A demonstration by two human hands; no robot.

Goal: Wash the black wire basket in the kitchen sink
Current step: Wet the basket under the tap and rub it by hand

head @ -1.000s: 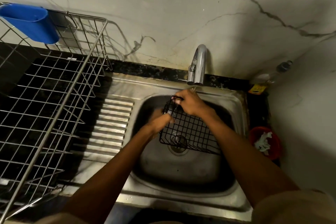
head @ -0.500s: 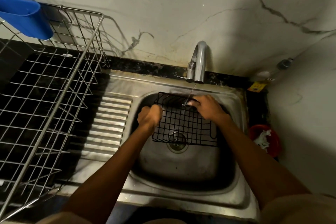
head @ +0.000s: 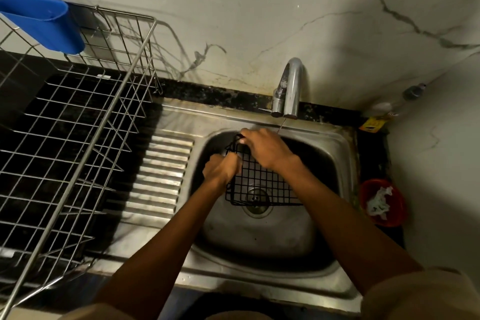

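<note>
Sink [head: 262,291] sits ctr-right; wire basket [head: 262,184] in its bowl, over the drain [head: 257,199]. Tap [head: 289,88] at 12 o'clock of the bowl, against the wall. Left hand [head: 220,170] at basket's 9, right hand [head: 262,147] at its 12. Drainboard [head: 161,176] at 9 of bowl; dish rack [head: 67,122] further at 9, cup [head: 44,21] hung on its far edge. Bowl w/ paper [head: 381,202] at 3.

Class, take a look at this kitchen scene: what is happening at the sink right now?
A person is washing a black wire basket in the steel sink. The left hand has a grip on its left edge, and the right hand holds its far corner. A thin stream runs from the tap. The drying rack stands to the left.
</note>
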